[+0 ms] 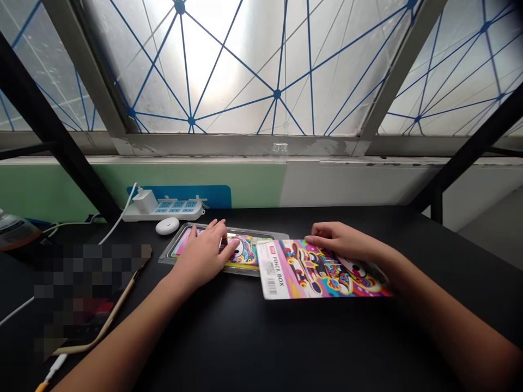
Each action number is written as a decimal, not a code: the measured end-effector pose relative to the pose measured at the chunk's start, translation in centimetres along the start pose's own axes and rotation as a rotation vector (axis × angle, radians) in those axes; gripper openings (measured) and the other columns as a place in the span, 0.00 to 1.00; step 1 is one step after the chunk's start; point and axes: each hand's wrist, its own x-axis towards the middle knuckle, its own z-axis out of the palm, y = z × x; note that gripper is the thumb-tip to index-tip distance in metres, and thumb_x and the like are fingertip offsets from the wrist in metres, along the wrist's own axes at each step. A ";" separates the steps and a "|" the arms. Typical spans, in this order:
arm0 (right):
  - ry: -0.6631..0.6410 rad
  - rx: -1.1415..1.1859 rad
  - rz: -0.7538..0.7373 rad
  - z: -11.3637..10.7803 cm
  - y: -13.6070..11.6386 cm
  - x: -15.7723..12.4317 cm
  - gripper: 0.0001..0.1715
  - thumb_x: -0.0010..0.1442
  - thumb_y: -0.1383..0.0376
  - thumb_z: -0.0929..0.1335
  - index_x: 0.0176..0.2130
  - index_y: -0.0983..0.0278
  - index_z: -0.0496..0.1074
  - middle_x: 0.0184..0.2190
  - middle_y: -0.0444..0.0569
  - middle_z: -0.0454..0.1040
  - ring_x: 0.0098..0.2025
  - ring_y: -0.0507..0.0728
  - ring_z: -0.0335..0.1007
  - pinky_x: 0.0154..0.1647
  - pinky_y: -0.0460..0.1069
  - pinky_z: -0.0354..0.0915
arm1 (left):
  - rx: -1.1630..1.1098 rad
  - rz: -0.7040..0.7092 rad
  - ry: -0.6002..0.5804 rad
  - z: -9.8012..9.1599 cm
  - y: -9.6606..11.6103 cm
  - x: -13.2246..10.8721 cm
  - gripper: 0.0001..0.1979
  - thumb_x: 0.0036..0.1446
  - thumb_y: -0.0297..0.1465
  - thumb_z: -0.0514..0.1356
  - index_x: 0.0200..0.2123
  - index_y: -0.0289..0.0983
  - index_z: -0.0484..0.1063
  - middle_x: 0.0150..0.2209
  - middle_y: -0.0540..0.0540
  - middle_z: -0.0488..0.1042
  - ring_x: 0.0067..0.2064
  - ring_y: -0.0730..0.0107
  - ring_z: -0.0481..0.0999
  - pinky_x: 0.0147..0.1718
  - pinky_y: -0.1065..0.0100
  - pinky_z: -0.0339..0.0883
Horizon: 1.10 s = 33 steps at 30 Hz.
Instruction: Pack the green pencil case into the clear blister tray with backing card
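Observation:
My left hand lies over a bright cartoon-printed pencil box, fingers stretched apart and thumb on its top. The box sits in a clear plastic tray on the black table. My right hand grips the upper edge of a colourful printed card marked "PENCIL BOX", with fingers curled and thumb against it. The card's left end overlaps the right part of the tray. My right wrist and forearm cover part of the card's right end.
Behind the tray stand a white power strip with a plugged charger and a white oval case. At left are a blurred-out phone-like item, a white cable and a bottle. Black frame bars slant up both sides.

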 end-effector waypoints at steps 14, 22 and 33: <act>0.069 -0.015 0.009 2.8 -0.3 1.5 0.27 0.59 0.41 0.65 0.37 0.61 0.75 0.32 0.47 0.77 0.32 0.57 0.69 0.30 0.49 0.61 | 0.123 -0.011 -0.120 0.3 0.1 -0.3 0.30 0.67 0.50 0.44 0.68 0.50 0.57 0.71 0.45 0.49 0.72 0.46 0.44 0.63 0.33 0.40; 0.065 -0.018 0.101 0.4 2.0 1.5 0.29 0.53 0.38 0.68 0.34 0.61 0.75 0.28 0.46 0.76 0.29 0.56 0.70 0.28 0.48 0.60 | 0.114 -0.010 -0.125 0.4 0.0 -0.3 0.30 0.67 0.51 0.42 0.67 0.51 0.58 0.71 0.46 0.50 0.72 0.46 0.45 0.63 0.34 0.40; 0.260 0.011 0.098 1.9 -0.6 0.8 0.24 0.56 0.42 0.69 0.34 0.60 0.75 0.30 0.46 0.77 0.31 0.57 0.70 0.29 0.49 0.60 | 0.101 -0.038 -0.111 0.5 0.3 -0.3 0.29 0.67 0.50 0.44 0.67 0.48 0.60 0.71 0.43 0.52 0.72 0.44 0.45 0.63 0.33 0.40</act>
